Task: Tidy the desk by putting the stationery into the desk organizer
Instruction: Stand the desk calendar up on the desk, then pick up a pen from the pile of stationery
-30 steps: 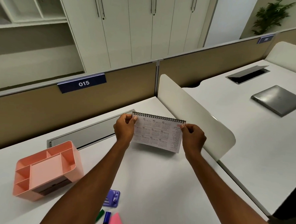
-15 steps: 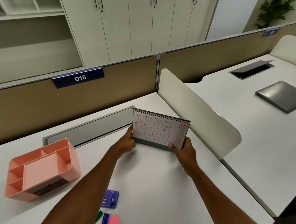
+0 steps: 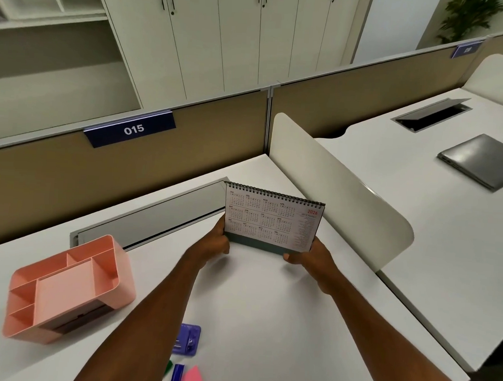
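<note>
L hand [image 3: 212, 244] & R hand [image 3: 314, 256] grip spiral-bound calendar [image 3: 272, 220].

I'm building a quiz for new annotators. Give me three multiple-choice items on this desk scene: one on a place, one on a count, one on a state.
1. Where is the pink organizer relative to the desk calendar?
A. To its left, on the same desk
B. Up on a shelf
C. Directly behind it

2. How many hands hold the desk calendar?
A. None
B. One
C. Two

3. What state is the laptop in?
A. Open
B. Closed flat
C. Standing on edge

Key:
1 A: the pink organizer sits toward the left side of the desk.
2 C: the left hand and the right hand each have a grip on a lower corner.
3 B: its lid lies shut on the neighbouring desk.
</note>
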{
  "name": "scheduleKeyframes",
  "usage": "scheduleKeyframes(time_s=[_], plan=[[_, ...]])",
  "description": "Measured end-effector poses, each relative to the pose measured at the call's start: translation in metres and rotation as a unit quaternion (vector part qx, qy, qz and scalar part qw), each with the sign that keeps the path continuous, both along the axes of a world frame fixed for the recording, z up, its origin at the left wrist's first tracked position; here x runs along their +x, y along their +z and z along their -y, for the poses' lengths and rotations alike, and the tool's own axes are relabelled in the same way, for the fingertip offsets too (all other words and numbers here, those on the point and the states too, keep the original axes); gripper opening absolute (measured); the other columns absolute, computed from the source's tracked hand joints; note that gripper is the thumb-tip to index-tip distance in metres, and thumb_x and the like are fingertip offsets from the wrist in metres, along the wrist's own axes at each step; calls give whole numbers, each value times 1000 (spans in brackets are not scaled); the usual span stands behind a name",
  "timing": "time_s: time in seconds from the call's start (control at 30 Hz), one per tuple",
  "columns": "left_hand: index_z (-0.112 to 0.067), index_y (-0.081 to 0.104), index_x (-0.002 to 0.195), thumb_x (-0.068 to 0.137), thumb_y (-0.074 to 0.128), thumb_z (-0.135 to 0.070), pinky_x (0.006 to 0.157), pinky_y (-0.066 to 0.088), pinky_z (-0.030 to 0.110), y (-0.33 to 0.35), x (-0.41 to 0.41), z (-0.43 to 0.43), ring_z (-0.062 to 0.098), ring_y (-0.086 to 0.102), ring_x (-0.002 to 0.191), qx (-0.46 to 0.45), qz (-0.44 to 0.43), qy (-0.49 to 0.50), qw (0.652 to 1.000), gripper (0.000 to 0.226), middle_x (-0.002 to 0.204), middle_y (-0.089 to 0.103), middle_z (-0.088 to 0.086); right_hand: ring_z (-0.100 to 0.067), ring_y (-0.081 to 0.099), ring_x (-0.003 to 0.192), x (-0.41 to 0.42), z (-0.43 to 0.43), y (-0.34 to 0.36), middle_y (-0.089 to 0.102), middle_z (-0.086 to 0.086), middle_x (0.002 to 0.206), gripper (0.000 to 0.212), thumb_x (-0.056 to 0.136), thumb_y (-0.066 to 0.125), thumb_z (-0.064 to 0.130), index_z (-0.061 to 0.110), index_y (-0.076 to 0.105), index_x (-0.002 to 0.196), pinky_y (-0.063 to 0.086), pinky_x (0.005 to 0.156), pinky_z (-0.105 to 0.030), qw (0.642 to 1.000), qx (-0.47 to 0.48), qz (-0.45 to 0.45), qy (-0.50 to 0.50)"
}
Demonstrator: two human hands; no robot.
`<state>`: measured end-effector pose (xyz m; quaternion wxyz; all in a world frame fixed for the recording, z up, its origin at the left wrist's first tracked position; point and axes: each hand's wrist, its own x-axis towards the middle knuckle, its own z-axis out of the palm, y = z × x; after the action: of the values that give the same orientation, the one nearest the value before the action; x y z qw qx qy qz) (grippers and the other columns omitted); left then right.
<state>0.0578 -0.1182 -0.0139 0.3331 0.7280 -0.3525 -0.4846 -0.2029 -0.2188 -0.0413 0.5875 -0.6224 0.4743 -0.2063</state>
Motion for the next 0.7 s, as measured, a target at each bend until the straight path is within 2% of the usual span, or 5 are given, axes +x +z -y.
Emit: scheduleKeyframes(time_s=[0.1,0.17,0.4,0.5,0.7], plan=[[-38,12,160,74,47,25,116,40,50,-9,-2,-5,28,34,147,-11,-25,48,998,112,161,34,-2,-18,64,111,0,0,-4,68,11,120,72,67,92,15,48,57,120,61,91,-36,1000,12,11,-5],[-37,8,162,78,48,24,119,36,54,-12,-8,-12,29,27,153,-14,-14,85,996,111,168,23,-2,-18,64,111,-1,-1,-3,69,10,119,70,68,91,13,46,58,120,61,88,-34,1000,16,18,-11],[-26,0,164,90,44,16,122,26,40,-12,-28,-42,24,17,157,6,17,93,995,95,172,10,-2,-21,69,108,-8,-6,-3,73,5,116,60,70,85,-2,29,66,117,58,80,-27,996,18,42,-71],[-29,9,164,90,47,10,121,27,40,-9,-19,-56,27,23,155,13,40,112,993,91,170,19,2,-23,70,107,-14,-8,-6,74,2,114,60,69,83,-7,18,65,122,59,82,-30,994,-5,43,-104],[-27,26,161,93,51,7,115,34,35,-4,-12,-93,28,31,152,-44,84,167,981,80,165,32,3,-24,66,113,-29,-27,-6,67,-5,125,73,75,81,-11,18,56,137,58,95,-41,977,-23,59,-205]])
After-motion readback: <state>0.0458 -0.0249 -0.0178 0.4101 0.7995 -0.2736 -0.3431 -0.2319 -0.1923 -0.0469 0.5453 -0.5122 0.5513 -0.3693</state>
